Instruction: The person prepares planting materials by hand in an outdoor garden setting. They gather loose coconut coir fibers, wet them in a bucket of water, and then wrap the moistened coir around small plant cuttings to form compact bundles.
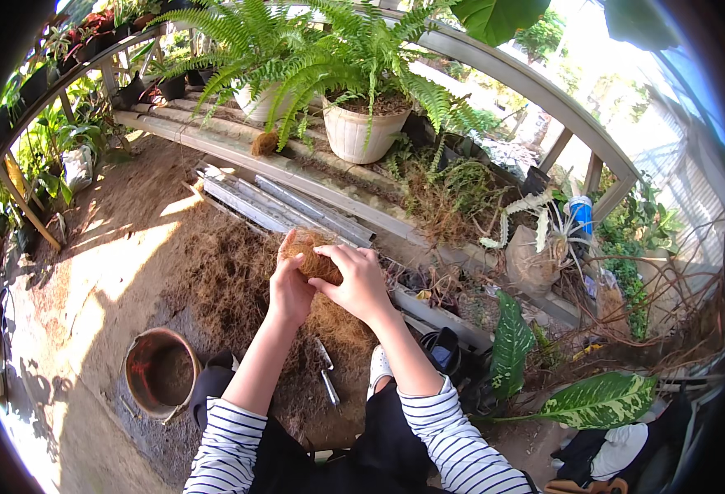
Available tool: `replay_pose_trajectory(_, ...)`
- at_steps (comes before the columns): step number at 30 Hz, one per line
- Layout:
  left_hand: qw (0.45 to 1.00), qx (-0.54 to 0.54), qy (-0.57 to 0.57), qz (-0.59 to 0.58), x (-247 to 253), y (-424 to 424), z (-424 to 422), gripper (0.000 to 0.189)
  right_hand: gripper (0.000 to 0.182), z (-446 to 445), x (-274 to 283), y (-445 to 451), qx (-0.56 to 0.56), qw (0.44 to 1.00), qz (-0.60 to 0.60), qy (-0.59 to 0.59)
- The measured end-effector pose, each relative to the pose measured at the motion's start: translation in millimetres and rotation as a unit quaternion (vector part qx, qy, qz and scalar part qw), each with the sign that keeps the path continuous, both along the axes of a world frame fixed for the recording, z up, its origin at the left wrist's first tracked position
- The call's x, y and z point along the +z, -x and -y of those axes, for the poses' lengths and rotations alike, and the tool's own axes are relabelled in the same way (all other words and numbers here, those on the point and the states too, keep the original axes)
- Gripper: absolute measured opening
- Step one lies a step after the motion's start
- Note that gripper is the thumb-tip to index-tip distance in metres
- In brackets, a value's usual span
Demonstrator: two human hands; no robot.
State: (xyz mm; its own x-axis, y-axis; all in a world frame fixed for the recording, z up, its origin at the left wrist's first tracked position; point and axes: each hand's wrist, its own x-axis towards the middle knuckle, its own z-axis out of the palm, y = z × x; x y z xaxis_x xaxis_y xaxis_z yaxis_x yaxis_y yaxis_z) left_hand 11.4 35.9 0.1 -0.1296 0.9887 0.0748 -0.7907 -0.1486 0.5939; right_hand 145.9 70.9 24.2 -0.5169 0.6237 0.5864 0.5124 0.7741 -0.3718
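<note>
A rounded ball of brown coconut fibre (320,267) is held up between my two hands. My left hand (291,287) cups it from the left, thumb laid across its near side. From the right, my right hand (356,278) presses it with the fingers over the top and the thumb underneath. Below my hands spreads a dark heap of soil and fibre (226,278). Lighter loose coir (341,318) lies beneath my right wrist. A small metal-bladed hand tool (327,373) rests on the ground between my forearms.
An open bucket (160,373) stands at the left. Beyond the heap lie metal channels (276,204) beside a slatted bench (350,185). The bench carries a potted fern (365,129) and another fibre ball (265,144). Variegated leaves (597,400) and dry stems (659,296) reach in at right.
</note>
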Motion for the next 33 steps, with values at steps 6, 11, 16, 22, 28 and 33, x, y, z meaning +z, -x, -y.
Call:
replay_pose_trajectory(6, 1.000, 0.027, 0.003, 0.002, -2.4, 3.1, 1.0, 0.065, 0.046, 4.7, -4.5, 6.0, 0.010, 0.999, -0.024, 0.022)
replay_pose_trajectory(11, 0.999, 0.031, 0.002, -0.019, -3.0, 7.5, 2.7, 0.064, 0.045, 6.4, -1.3, 8.1, 0.028, 0.997, -0.042, 0.062)
replay_pose_trajectory(16, 0.999, 0.031, -0.008, 0.002, 1.9, 7.6, 6.2, 0.066, 0.043, 7.7, -1.5, 7.8, 0.029, 0.997, -0.046, 0.061)
replay_pose_trajectory(22, 0.999, 0.050, 0.004, -0.016, -2.1, 4.0, 5.1, 0.070, 0.042, 7.7, -2.3, 7.4, 0.029, 0.996, -0.035, 0.075)
replay_pose_trajectory(28, 0.996, 0.082, 0.025, -0.034, -13.1, 2.6, 6.8, 0.068, 0.040, 11.6, -1.3, 10.5, 0.066, 0.988, -0.041, 0.132)
replay_pose_trajectory(33, 0.993, 0.098, 0.047, -0.051, -14.6, -2.5, 14.1, 0.066, 0.038, 15.7, -3.8, 11.5, 0.065, 0.980, -0.050, 0.184)
